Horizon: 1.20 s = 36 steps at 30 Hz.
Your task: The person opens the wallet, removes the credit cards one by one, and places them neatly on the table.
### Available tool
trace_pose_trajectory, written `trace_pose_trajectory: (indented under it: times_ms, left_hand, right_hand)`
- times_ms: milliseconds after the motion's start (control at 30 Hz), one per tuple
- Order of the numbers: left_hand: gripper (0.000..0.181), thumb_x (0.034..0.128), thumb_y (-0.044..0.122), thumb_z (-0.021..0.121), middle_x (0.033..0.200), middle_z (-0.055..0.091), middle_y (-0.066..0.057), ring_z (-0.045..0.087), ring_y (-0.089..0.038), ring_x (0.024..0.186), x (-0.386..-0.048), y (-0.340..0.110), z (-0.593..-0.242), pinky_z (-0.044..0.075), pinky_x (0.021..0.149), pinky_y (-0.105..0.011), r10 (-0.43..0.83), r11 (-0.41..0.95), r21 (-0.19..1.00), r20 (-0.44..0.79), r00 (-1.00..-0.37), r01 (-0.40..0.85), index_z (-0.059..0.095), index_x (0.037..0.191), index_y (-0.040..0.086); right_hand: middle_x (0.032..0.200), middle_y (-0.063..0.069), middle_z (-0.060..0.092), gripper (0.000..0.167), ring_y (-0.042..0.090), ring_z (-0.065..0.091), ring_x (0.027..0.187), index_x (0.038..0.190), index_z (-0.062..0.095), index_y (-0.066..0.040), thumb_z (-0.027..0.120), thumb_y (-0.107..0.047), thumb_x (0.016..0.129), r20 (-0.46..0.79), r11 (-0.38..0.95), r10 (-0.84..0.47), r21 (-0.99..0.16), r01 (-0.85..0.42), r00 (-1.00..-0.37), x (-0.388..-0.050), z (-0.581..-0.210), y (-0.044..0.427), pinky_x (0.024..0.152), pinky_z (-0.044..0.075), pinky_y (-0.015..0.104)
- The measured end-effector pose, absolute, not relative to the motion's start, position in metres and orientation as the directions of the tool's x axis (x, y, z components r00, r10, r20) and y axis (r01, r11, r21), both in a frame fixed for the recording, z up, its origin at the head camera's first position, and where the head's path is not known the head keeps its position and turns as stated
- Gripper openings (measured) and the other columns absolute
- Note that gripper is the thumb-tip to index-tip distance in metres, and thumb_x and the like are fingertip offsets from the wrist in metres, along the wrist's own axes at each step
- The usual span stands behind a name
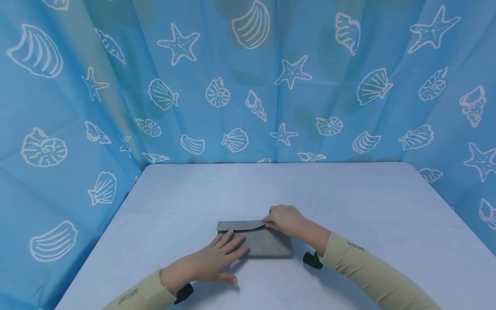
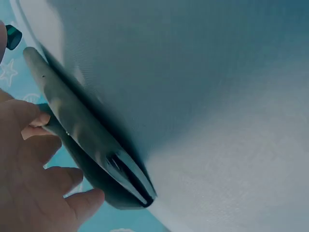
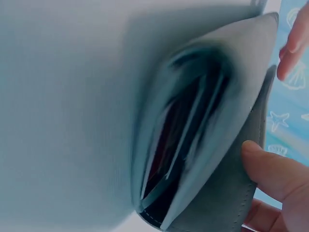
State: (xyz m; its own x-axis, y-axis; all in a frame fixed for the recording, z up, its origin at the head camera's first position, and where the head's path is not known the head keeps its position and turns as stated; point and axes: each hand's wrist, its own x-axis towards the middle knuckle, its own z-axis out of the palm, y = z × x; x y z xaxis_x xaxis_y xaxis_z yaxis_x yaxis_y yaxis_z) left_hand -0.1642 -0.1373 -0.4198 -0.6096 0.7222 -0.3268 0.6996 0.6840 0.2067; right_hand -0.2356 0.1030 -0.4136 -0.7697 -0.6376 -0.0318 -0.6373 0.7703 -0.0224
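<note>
A flat grey pouch (image 1: pixel 267 245) with a flap (image 1: pixel 236 225) along its far side lies on the white table. My right hand (image 1: pixel 288 221) pinches the flap's edge near its right end, thumb on one face in the right wrist view. That view also shows the pouch (image 3: pixel 246 53) gaping at its side, with dark and reddish layers inside. My left hand (image 1: pixel 209 260) has its fingers spread at the pouch's left part, fingertips over it. In the left wrist view the left hand (image 2: pixel 38 179) is beside the pouch (image 2: pixel 82 121); whether it presses is unclear.
The white table (image 1: pixel 186 189) extends around the pouch on all sides. A blue curtain (image 1: pixel 248 94) with white shells and starfish stands behind and at both sides. Black wrist-worn devices sit under the left cuff (image 1: pixel 184 293) and the right cuff (image 1: pixel 312 260).
</note>
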Motion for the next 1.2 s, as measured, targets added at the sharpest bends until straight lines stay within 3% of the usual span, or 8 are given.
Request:
trace_pose_trajectory:
  times_ms: [267,700,1067,1200]
  left_hand:
    - [0.078,0.0860,0.057,0.046,0.155,0.002,-0.005,-0.005,-0.032,0.140,-0.168,-0.133,-0.422,0.012,0.110,-0.054,0.723,0.684,0.213,-0.327,-0.609,0.698,0.015,0.148,0.020]
    - [0.084,0.0833,0.060,0.047,0.155,0.002,-0.005,-0.001,-0.033,0.140,-0.177,-0.118,-0.425,0.015,0.111,-0.052,0.677,0.722,0.189,-0.391,-0.624,0.665,0.014,0.148,0.018]
    - [0.085,0.0825,0.063,0.045,0.155,-0.001,-0.010,-0.001,-0.035,0.140,-0.176,-0.115,-0.432,0.018,0.111,-0.049,0.656,0.737,0.151,-0.395,-0.643,0.659,0.015,0.148,0.018]
    - [0.086,0.0818,0.064,0.045,0.154,-0.002,-0.012,-0.001,-0.036,0.140,-0.175,-0.113,-0.432,0.020,0.110,-0.049,0.646,0.743,0.133,-0.401,-0.650,0.656,0.014,0.148,0.019]
  right_hand:
    - [0.078,-0.001,0.063,0.017,0.009,0.055,0.063,0.100,0.072,-0.016,0.063,-0.021,0.086,-0.004,0.802,-0.597,-0.037,-0.596,-0.803,-0.241,-0.409,0.115,0.055,0.047,0.023]
    - [0.077,-0.001,0.063,0.016,0.009,0.056,0.064,0.097,0.073,-0.014,0.064,-0.020,0.085,0.042,0.790,-0.610,-0.041,-0.612,-0.791,-0.246,-0.412,0.129,0.054,0.046,0.023]
    - [0.079,-0.001,0.059,0.026,0.010,0.051,0.066,0.101,0.070,-0.012,0.062,-0.033,0.086,-0.047,0.773,-0.634,-0.078,-0.630,-0.772,-0.244,-0.410,0.113,0.059,0.046,0.026]
    - [0.090,0.003,0.061,0.038,0.015,0.056,0.078,0.111,0.066,-0.011,0.059,-0.040,0.086,-0.085,0.772,-0.636,-0.054,-0.633,-0.767,-0.246,-0.412,0.102,0.067,0.049,0.031]
